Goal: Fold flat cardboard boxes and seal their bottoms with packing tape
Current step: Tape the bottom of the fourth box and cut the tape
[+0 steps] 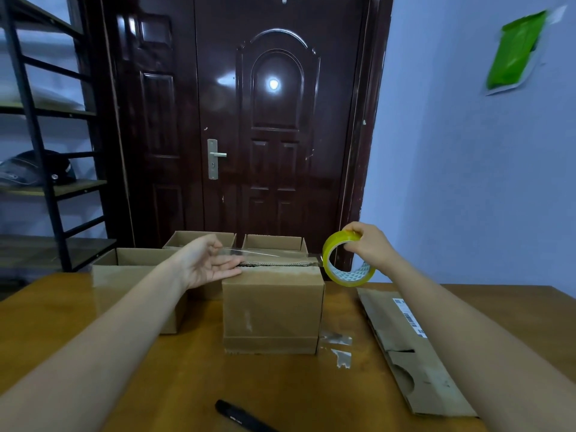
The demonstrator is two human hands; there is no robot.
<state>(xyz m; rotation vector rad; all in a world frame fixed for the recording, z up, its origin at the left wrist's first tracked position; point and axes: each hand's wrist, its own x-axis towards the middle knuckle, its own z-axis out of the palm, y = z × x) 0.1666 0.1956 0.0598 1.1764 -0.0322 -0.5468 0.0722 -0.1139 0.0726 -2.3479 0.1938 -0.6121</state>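
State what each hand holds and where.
Right hand grips the tape roll at its top rim; left hand pinches the tape's free end.

Dark brown panelled door [277, 120] at centre, glossy, reflecting one light spot; metal lever handle [215, 157] at its left edge. Left of the door: black metal shelving [46, 169] holding what appears to be a helmet [34, 171]. Right of the door: pale blue wall [467, 182] bearing a green sheet [516, 51]. Below the door: brown wooden desk [187, 369].
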